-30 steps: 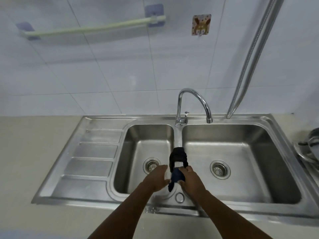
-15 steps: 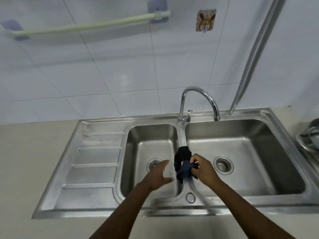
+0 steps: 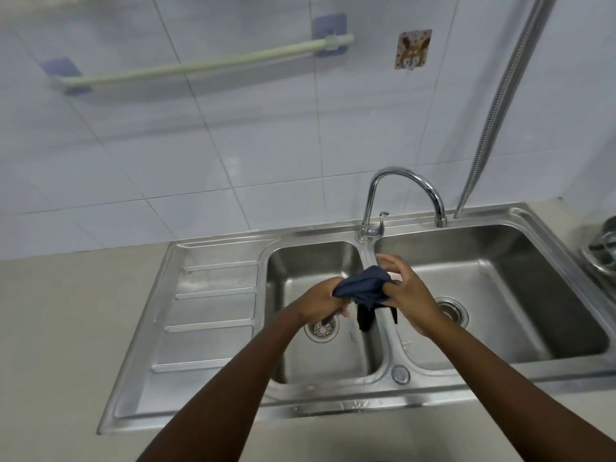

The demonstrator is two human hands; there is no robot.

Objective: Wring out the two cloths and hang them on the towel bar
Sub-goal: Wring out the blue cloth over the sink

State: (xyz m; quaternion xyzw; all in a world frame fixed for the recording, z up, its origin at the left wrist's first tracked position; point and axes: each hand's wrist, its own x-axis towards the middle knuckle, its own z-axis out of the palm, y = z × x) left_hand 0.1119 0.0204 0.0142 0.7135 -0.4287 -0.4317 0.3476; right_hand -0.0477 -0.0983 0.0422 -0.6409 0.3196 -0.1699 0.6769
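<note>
A dark blue cloth point(image 3: 365, 285) is bunched between both my hands above the divider of the double sink point(image 3: 383, 331). My left hand point(image 3: 318, 303) grips its left end over the left basin. My right hand point(image 3: 411, 295) holds its right end, with the upper fingers spread. A black cloth point(image 3: 365, 317) lies draped over the divider just below the blue one, partly hidden by it. The pale green towel bar point(image 3: 200, 66) is on the tiled wall at the upper left, bare.
A chrome faucet point(image 3: 403, 198) arches behind the basins, its spout over the right one. A metal hose point(image 3: 500, 105) hangs down the wall at right. The drainboard point(image 3: 213, 308) lies to the left; metal pots point(image 3: 603, 248) sit at the right edge. A small hook sticker point(image 3: 412, 48) is on the wall.
My left hand, open half a second ago, has closed on the blue cloth. Both hands have lifted the blue cloth off the black one, which stays on the divider.
</note>
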